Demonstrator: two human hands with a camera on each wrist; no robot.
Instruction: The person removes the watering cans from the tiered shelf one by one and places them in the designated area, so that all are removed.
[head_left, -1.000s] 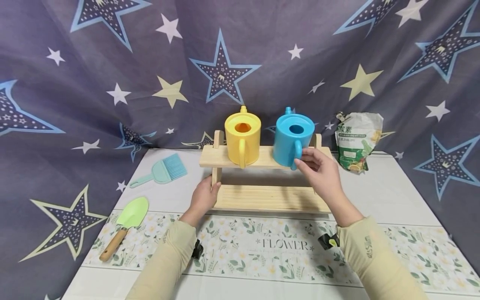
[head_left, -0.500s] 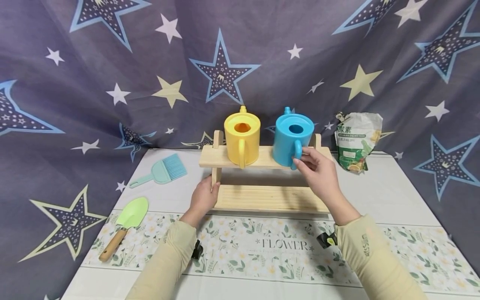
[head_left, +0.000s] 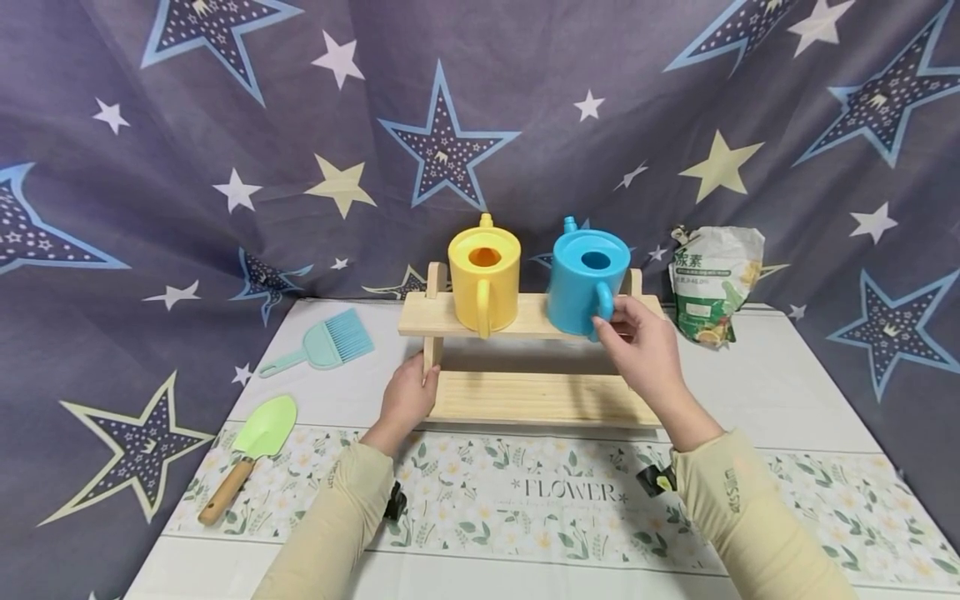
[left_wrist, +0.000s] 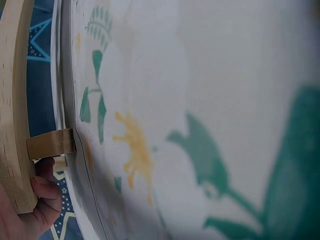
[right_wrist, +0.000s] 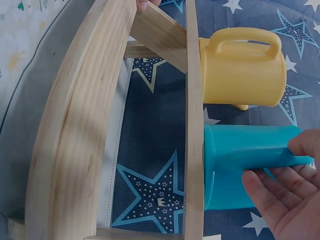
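A blue watering can (head_left: 581,287) stands on the upper board of a two-tier wooden shelf (head_left: 540,398). My right hand (head_left: 647,348) pinches its handle between thumb and fingers; the right wrist view shows the fingers (right_wrist: 280,192) around that handle. To its left on the same board is a yellow watering can (head_left: 480,287), its handle facing me. My left hand (head_left: 408,396) grips the shelf's left end at the lower board. In the left wrist view curled fingers (left_wrist: 47,195) wrap the edge of the board (left_wrist: 14,110).
A pale blue brush (head_left: 326,342) and a green trowel (head_left: 266,427) with a wooden handle lie at the left of the table. At the back right stands a white and green bag (head_left: 712,283), its top clipped. A starry curtain (head_left: 570,150) hangs behind.
The blue watering can has turned slightly, its handle swinging right and its spout left, with my right hand following. My left hand and the shelf stay put.
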